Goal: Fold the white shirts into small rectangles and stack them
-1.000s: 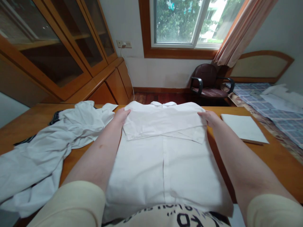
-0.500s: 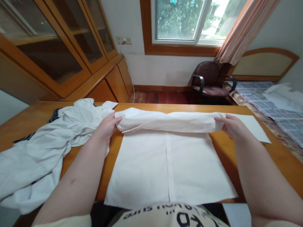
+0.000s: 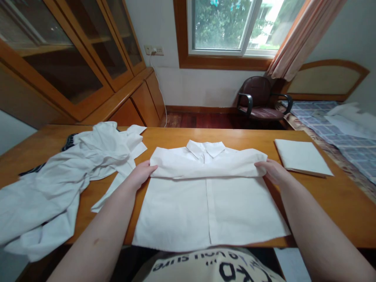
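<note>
Since the earlier frame, the rolled upper part of the white shirt [image 3: 210,203] has been turned over and lowered, collar [image 3: 205,149] now facing up. The shirt lies flat at the centre of the counter [image 3: 337,203], with the left hand [image 3: 141,174] and right hand [image 3: 272,172] each holding one end of the fold, fingers closed on the cloth. A heap of white garments [image 3: 58,176] lies to the left, a folded white cloth [image 3: 302,158] to the right.
</note>
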{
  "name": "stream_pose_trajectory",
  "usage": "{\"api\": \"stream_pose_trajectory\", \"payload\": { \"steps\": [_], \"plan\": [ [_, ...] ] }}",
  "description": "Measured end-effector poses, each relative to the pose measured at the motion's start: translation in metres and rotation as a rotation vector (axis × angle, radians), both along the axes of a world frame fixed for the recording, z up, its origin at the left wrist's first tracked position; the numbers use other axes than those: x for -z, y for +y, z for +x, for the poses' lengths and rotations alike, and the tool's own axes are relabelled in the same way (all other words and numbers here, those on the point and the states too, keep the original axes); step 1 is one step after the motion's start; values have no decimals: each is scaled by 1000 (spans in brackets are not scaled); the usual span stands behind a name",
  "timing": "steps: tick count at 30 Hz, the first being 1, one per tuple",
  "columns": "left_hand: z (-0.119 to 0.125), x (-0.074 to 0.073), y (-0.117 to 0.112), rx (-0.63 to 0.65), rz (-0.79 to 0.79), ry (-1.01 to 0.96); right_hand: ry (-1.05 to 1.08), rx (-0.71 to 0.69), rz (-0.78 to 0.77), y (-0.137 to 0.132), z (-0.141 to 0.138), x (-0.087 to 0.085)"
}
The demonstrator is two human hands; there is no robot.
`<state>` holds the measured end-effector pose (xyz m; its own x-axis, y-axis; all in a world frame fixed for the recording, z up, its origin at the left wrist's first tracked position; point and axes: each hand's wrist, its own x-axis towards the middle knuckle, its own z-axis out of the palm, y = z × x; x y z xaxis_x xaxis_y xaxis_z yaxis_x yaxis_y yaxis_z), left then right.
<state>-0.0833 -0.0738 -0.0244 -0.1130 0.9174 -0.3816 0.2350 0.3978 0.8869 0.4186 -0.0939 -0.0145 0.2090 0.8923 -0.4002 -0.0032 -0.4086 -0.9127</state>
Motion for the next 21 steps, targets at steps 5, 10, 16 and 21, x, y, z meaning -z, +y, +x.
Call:
{"api": "stream_pose_trajectory", "payload": {
  "steps": [5,10,16,21],
  "plan": [
    [5,-10,32,-20,-45,-17,19,4,52,28,4,0],
    [13,-25,54,-115,27,-96,-33,98,54,47,8,-7],
    [20,-29,36,-129,58,-319,67,60,206,29,10,-12],
    [1,-28,1,-26,1,-335,71,-42,166,-5,24,-15]
  ]
}}
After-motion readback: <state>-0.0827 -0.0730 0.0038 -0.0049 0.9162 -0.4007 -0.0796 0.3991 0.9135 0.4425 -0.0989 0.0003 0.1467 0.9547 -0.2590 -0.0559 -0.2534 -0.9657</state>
